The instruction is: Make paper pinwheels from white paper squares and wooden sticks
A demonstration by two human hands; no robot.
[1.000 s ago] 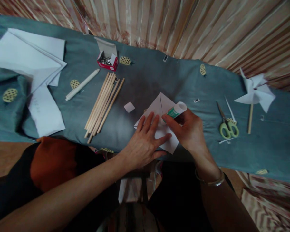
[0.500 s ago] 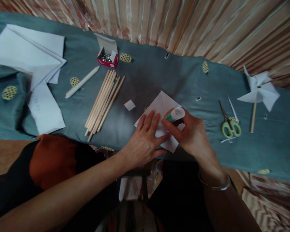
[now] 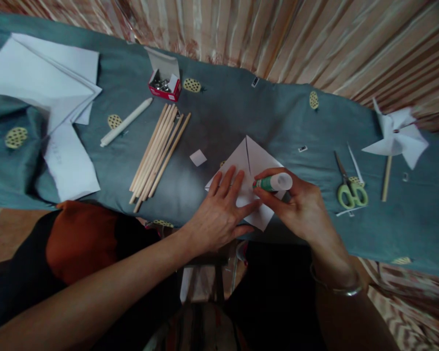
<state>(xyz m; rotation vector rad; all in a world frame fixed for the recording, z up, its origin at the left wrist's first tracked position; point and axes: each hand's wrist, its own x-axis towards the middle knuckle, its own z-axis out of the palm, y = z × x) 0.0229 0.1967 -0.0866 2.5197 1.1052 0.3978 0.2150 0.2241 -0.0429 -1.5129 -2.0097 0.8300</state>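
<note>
A white paper square (image 3: 249, 158) with slits toward its corners lies on the table in front of me. My left hand (image 3: 219, 214) rests flat on its left part, fingers spread. Between the fingers of my right hand (image 3: 292, 200) is a green and white glue stick (image 3: 272, 183), tilted over the middle of the paper; its tip is hard to make out. A small white paper piece (image 3: 198, 157) lies just left of the square.
Left of me are wooden sticks (image 3: 159, 156), a white pen-shaped stick (image 3: 126, 122), an open red box (image 3: 164, 87) of small metal pieces and paper sheets (image 3: 47, 78). To the right lie green-handled scissors (image 3: 352, 194) and a paper pinwheel (image 3: 397, 131) on a stick.
My right hand has shifted slightly right and down, and the glue stick is now tipped further to the right. The left hand stays on the paper.
</note>
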